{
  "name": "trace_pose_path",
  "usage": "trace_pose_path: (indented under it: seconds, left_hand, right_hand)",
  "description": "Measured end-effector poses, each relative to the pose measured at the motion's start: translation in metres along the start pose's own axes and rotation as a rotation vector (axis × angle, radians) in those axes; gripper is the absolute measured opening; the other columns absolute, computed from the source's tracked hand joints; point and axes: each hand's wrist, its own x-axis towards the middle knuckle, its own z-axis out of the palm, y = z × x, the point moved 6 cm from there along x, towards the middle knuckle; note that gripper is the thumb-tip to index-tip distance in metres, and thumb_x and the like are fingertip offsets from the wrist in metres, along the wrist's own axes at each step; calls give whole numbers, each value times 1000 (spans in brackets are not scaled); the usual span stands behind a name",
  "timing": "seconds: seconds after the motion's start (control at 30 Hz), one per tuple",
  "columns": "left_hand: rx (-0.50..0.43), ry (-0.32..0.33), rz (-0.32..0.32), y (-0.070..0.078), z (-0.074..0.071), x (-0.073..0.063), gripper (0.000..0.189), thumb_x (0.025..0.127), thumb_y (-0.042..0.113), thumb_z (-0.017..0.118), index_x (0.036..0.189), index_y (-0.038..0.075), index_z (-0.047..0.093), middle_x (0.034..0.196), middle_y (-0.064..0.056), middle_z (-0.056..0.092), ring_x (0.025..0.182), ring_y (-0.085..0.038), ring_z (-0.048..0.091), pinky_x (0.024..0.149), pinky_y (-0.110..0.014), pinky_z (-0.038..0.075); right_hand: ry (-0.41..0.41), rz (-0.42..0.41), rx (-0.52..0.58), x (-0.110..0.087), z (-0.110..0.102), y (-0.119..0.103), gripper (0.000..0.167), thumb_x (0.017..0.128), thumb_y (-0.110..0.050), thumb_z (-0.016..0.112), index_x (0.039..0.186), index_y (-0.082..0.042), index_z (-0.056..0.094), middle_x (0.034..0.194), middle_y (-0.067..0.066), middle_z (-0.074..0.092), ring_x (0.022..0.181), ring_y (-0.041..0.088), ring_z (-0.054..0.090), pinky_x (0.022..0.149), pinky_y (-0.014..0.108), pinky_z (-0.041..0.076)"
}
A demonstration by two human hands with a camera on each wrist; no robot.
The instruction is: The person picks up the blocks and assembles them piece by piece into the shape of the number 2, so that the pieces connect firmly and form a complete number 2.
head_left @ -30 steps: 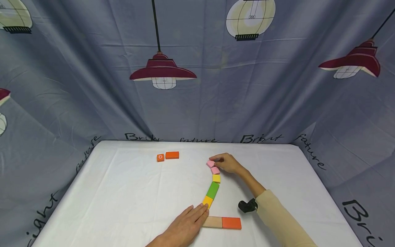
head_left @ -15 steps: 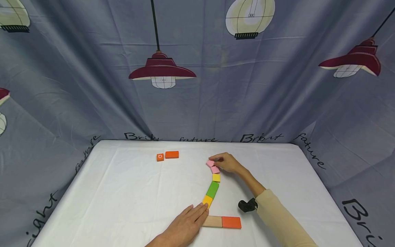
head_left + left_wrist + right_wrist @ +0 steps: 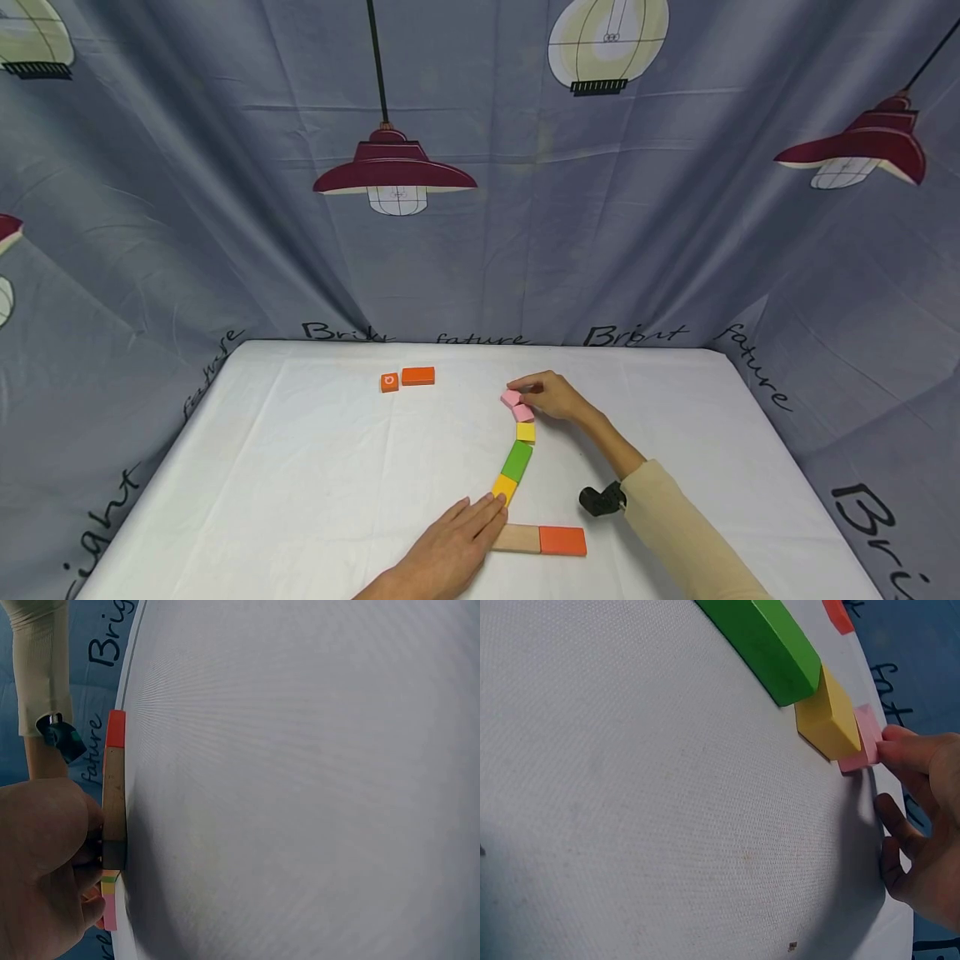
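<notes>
blocks [image 3: 518, 454] in smooth, plain colours form a curve on the white table [image 3: 285, 483]: a far pink block [image 3: 510, 398], a second pink block [image 3: 522, 413], small and set at an angle to it, a small yellow block [image 3: 526, 432], a longer green block [image 3: 517, 463] and a front yellow block [image 3: 506, 485]. the right hand [image 3: 553, 397] pinches the far pink block between thumb and fingers; the left hand [image 3: 453, 542] lies with fingers outstretched, touching the front yellow block. just beside it, a wooden block [image 3: 519, 539] touches an orange block [image 3: 562, 541]. two orange pieces [image 3: 417, 376] sit at the back left. against half a second ago, hands and blocks keep the same places and the same grip
</notes>
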Motion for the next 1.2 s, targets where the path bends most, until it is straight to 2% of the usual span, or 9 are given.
trace_pose_path:
  seconds: [0.17,0.37,0.47,0.6,0.73,0.87,0.97,1.13,1.2]
  left_hand:
    - [-11,4,1,1,0,1,64,99,42,59,148,3,46,155,-10,40,143,-19,35,110,-37,37]
    - [-10,4,-4,0,1,0,76,95,57,56,147,2,46,155,-11,40,143,-19,35,110,-38,37]
    - [-6,11,1,0,0,0,72,97,52,58,147,2,46,154,-11,41,143,-19,35,110,-37,38]
    - [17,36,13,2,-1,0,59,98,35,61,146,2,48,153,-11,42,141,-19,38,109,-37,38]
    - [37,49,16,2,-1,0,57,97,31,63,145,2,49,152,-11,43,141,-19,39,108,-37,39]
    - [44,52,15,2,-1,0,57,98,30,62,146,2,48,153,-11,43,141,-20,39,109,-37,39]
    - [52,65,18,2,-1,0,53,98,22,61,145,1,49,152,-12,44,140,-20,40,108,-37,39]
    - [61,80,23,2,-2,0,51,97,16,62,144,1,50,151,-12,45,139,-20,41,107,-37,40]
    - [50,64,20,2,-1,0,52,98,20,61,145,1,49,152,-12,44,140,-20,40,108,-37,39]
  right_hand:
    - [0,-12,5,0,0,-1,29,92,-3,65,119,-8,75,118,9,70,91,18,59,75,33,50]
    - [-5,-29,8,-1,1,-2,30,92,-2,65,120,-7,74,119,10,70,94,20,60,78,35,51]
    - [-5,-52,2,-2,0,-3,32,93,-2,63,124,-5,71,123,12,68,100,25,61,83,39,52]
    - [8,-59,14,-4,-3,-5,35,96,-5,61,130,-2,66,127,13,66,109,32,60,90,45,51]
    - [46,-65,21,-8,-4,-4,36,98,-7,60,132,1,63,129,14,65,114,33,59,94,47,49]
    - [99,-105,-52,-14,-4,-5,37,99,-9,57,135,-1,61,134,15,61,123,33,56,102,49,45]
    - [122,-150,-149,-20,-4,-9,40,102,-12,53,139,0,57,142,17,54,132,35,49,108,51,38]
    - [107,-221,-321,-31,1,-19,45,105,-16,46,146,3,46,152,19,41,143,36,34,114,52,27]
    - [91,-240,-375,-37,4,-24,46,106,-17,45,148,2,44,154,18,38,144,35,30,115,53,26]
